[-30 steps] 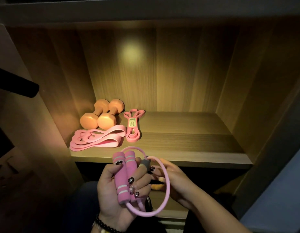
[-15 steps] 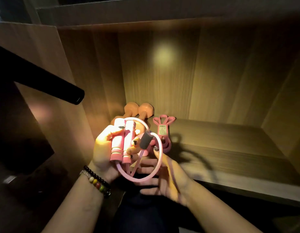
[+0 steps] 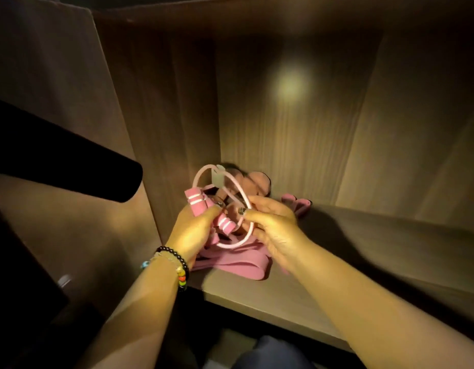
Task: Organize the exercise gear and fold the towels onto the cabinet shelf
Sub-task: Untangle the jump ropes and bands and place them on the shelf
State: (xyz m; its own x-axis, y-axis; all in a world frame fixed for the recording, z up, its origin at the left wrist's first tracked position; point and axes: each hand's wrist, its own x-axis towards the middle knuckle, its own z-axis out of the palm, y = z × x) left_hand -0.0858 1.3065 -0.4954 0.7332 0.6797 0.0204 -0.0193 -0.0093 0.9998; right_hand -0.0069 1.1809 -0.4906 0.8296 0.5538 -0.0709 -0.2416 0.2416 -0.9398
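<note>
A pink jump rope (image 3: 197, 206) with two striped foam handles and a coiled cord is held over the left end of the cabinet shelf (image 3: 350, 262). My left hand (image 3: 193, 230) grips the handles. My right hand (image 3: 270, 225) pinches the cord loop on its right side. Under both hands lies a wide pink resistance band (image 3: 238, 262), flat on the shelf. The orange dumbbells (image 3: 257, 182) stand behind the rope in the left back corner, partly hidden. A narrower pink band (image 3: 297, 205) pokes out behind my right hand.
The cabinet's left side wall (image 3: 164, 129) rises close beside my left hand. A black cylindrical bar (image 3: 70, 169) juts in from the left at shoulder height. The shelf's front edge (image 3: 270, 315) runs below my forearms. No towels are in view.
Both hands have carried the jump rope forward and into the shelf, over the wide pink band. The camera has moved closer and the scene has grown dimmer.
</note>
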